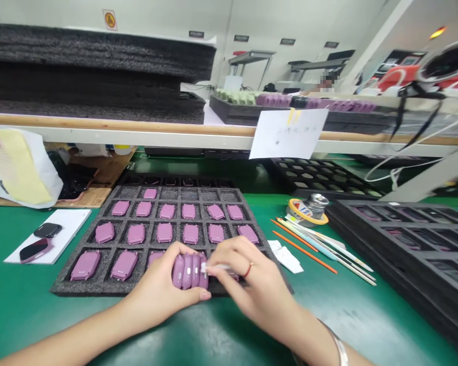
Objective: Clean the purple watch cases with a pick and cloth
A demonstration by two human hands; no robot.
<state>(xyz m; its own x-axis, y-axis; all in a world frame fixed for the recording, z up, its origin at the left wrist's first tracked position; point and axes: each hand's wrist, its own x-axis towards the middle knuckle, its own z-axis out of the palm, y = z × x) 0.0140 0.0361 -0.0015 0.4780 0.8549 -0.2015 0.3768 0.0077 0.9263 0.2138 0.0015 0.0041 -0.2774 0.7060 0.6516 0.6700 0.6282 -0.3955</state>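
Observation:
My left hand (162, 282) is closed around a row of several purple smartwatch cases (188, 271), stood side by side with their edges up. The thumb presses along the near side and the fingers wrap the far side. At the right end of this row, my right hand (252, 277) pinches a small white piece (203, 267) that looks like folded wipe, touching the last case. Its exact kind is blurred. Both hands are over the front row of a black foam tray (127, 295), whose compartments hold more purple cases (124, 265). The hands hide part of that front row.
Right of the tray lie a crumpled white wipe (288, 257), several thin sticks (328, 249) and a tape roll (307, 212). A dark tray (404, 274) stands far right. Two watches (35, 249) rest on a white pad (70, 223) at left. A shelf (137, 133) crosses behind.

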